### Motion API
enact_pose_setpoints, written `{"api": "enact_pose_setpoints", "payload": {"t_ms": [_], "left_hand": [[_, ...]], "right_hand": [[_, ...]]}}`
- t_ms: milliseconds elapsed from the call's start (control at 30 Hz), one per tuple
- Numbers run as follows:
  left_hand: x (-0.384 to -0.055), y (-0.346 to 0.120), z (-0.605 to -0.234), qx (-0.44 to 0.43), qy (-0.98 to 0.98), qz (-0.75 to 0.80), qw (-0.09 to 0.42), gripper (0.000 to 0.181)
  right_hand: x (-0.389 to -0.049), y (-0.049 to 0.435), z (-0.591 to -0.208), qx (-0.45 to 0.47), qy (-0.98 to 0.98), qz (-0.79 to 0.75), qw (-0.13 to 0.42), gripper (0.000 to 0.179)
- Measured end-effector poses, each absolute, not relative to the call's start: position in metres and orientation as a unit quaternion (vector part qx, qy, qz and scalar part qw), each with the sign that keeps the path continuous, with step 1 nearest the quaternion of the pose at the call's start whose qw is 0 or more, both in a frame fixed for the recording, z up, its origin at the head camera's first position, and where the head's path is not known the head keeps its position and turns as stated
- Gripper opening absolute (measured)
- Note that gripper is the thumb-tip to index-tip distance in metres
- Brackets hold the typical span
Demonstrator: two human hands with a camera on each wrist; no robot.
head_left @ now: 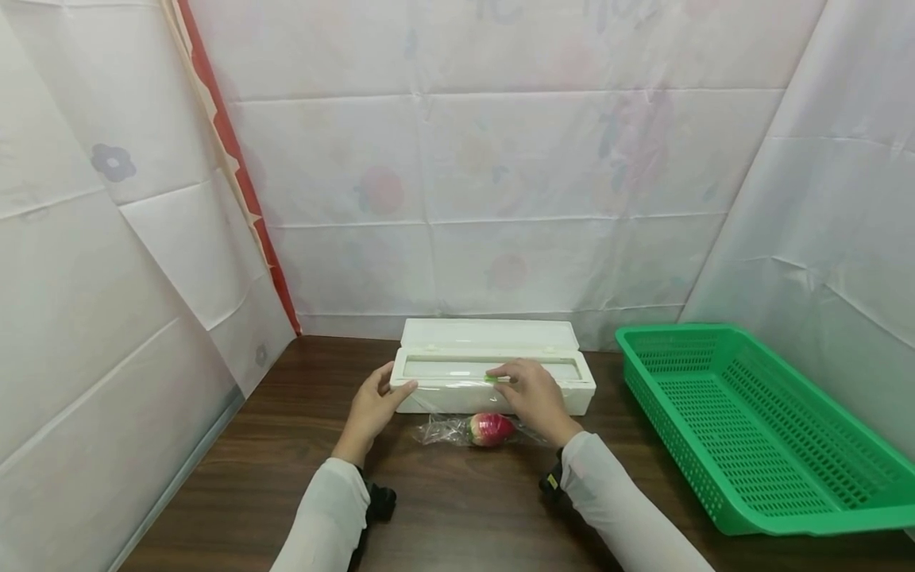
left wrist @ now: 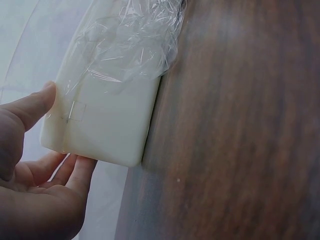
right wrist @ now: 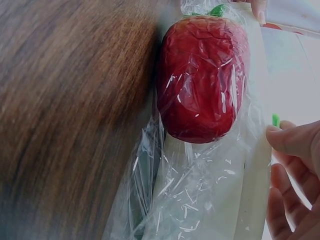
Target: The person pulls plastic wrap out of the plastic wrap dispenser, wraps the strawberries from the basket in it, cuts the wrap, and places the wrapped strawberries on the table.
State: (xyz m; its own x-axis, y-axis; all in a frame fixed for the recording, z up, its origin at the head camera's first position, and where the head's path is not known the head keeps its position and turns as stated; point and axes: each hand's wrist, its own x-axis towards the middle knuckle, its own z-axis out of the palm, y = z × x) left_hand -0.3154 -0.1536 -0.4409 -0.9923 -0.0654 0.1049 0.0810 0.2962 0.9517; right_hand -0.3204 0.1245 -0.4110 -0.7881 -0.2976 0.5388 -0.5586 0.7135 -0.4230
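Observation:
A white cling film dispenser (head_left: 436, 400) stands on the table with its lid (head_left: 489, 334) raised at the back. My left hand (head_left: 370, 407) grips its left end, thumb on the front edge and fingers behind, as the left wrist view confirms on the box (left wrist: 112, 125). With thumb and forefinger, my right hand (head_left: 534, 397) pinches a small green slide cutter (head_left: 490, 378) at the dispenser's front edge. Clear film (right wrist: 200, 195) hangs down the front. Just before the box lies a red strawberry-like fruit (head_left: 492, 429) covered by film; its green top (right wrist: 216, 10) shows in the right wrist view.
A green perforated plastic basket (head_left: 768, 520) stands to the right on the dark wood table (head_left: 457, 508). Pale printed sheeting (head_left: 493, 175) hangs behind the table and along both sides, with a red strip (head_left: 239, 159) at the left corner.

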Motion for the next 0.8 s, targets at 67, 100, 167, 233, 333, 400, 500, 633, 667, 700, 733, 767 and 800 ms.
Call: {"api": "enact_pose_setpoints", "payload": {"t_ms": [67,100,167,233,333,400,500,633,667,700,733,767,800], "left_hand": [[-0.3156,-0.1542,-0.4414,-0.005,-0.802,-0.594,0.062,0.079],[-0.3157,-0.1544,-0.4417,-0.004,-0.802,-0.593,0.062,0.080],[-0.3164,-0.1546,-0.4420,-0.006,-0.805,-0.590,0.063,0.081],[-0.3166,-0.1546,-0.4421,-0.006,-0.806,-0.589,0.063,0.081],[-0.3166,-0.1543,-0.4423,-0.006,-0.807,-0.588,0.064,0.082],[-0.3162,-0.1539,-0.4424,-0.005,-0.806,-0.589,0.065,0.081],[-0.3160,-0.1537,-0.4426,-0.006,-0.805,-0.590,0.065,0.081],[-0.3165,-0.1539,-0.4430,-0.004,-0.806,-0.588,0.065,0.081],[-0.3166,-0.1540,-0.4432,-0.004,-0.807,-0.587,0.065,0.081],[-0.3169,-0.1541,-0.4433,-0.004,-0.807,-0.586,0.065,0.081],[-0.3170,-0.1541,-0.4433,-0.004,-0.807,-0.586,0.065,0.081],[-0.3171,-0.1542,-0.4433,-0.003,-0.808,-0.586,0.066,0.081],[-0.3172,-0.1542,-0.4434,-0.003,-0.808,-0.586,0.066,0.080]], "right_hand": [[-0.3197,0.1238,-0.4100,0.239,-0.900,0.292,0.219,0.021],[-0.3192,0.1235,-0.4095,0.238,-0.901,0.291,0.218,0.020],[-0.3182,0.1231,-0.4083,0.236,-0.902,0.289,0.216,0.020],[-0.3172,0.1227,-0.4073,0.236,-0.903,0.288,0.216,0.021],[-0.3170,0.1224,-0.4069,0.241,-0.901,0.284,0.223,0.022],[-0.3175,0.1224,-0.4073,0.245,-0.899,0.281,0.228,0.023],[-0.3186,0.1224,-0.4078,0.248,-0.900,0.276,0.229,0.023],[-0.3192,0.1224,-0.4082,0.249,-0.902,0.269,0.228,0.023],[-0.3193,0.1224,-0.4085,0.250,-0.903,0.266,0.229,0.024],[-0.3194,0.1223,-0.4088,0.252,-0.902,0.264,0.231,0.024],[-0.3196,0.1223,-0.4092,0.254,-0.902,0.260,0.233,0.025],[-0.3197,0.1223,-0.4096,0.257,-0.901,0.257,0.237,0.026],[-0.3198,0.1223,-0.4100,0.259,-0.900,0.254,0.241,0.027]]}}
